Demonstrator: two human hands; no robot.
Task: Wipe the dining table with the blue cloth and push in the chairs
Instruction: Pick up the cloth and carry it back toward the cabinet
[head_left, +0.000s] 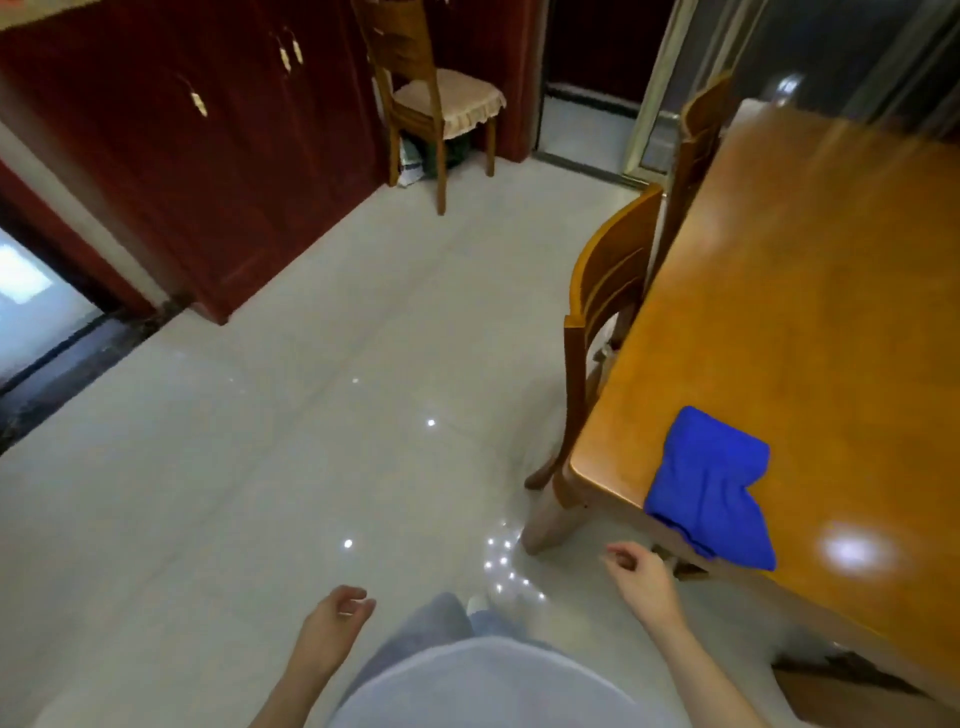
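Cloth (709, 488) lies on the table's (831, 312) near corner, drooping over its edge. My left hand (335, 618) and right hand (636, 569) hang loose and empty short of the table. I judge wiping not yet begun, and one chair (431, 98) stands well away from the table.

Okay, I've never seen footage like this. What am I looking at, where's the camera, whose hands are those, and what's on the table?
There is one picture, from a camera worn on a person's head, looking forward and down. The left hand and right hand at the bottom are the wearer's; both hang loosely curled, holding nothing. On the right is the wooden dining table, with a blue cloth lying at its near corner. A near chair and a farther chair stand along its side; a third chair stands apart by the dark red cabinets.
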